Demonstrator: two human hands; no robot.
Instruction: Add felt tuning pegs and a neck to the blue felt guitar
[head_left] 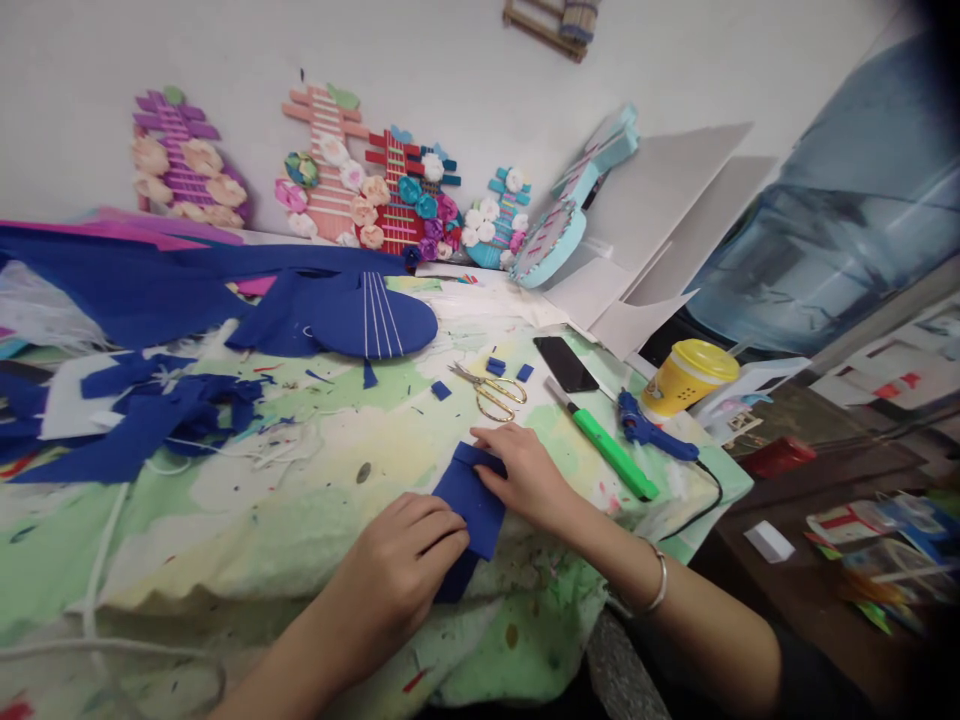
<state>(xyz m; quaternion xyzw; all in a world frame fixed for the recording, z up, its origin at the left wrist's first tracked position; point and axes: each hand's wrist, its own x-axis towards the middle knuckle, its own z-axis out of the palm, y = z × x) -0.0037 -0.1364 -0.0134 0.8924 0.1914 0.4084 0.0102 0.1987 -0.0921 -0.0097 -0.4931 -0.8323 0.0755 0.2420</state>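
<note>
A folded piece of dark blue felt [474, 510] lies at the table's front edge, its lower end hanging over. My left hand [416, 550] is closed on its left side, fingers curled, with the fingertips on the blue surface. At the piece's upper right, my right hand [517, 470] pinches the folded top edge between thumb and fingers. Gold-handled scissors [495, 392] lie just beyond my right hand. Small blue pieces [441, 390] are scattered around them. Farther back, a rounded blue shape [375, 318] with white strings rests on the table.
To the right are a green cutter [611, 450], a black phone [566, 363], a blue glue gun [652, 430] with its cord and a yellow cup [690, 375]. Blue scraps [150, 410] cover the left side. Decorated instrument shapes [326, 170] lean on the wall.
</note>
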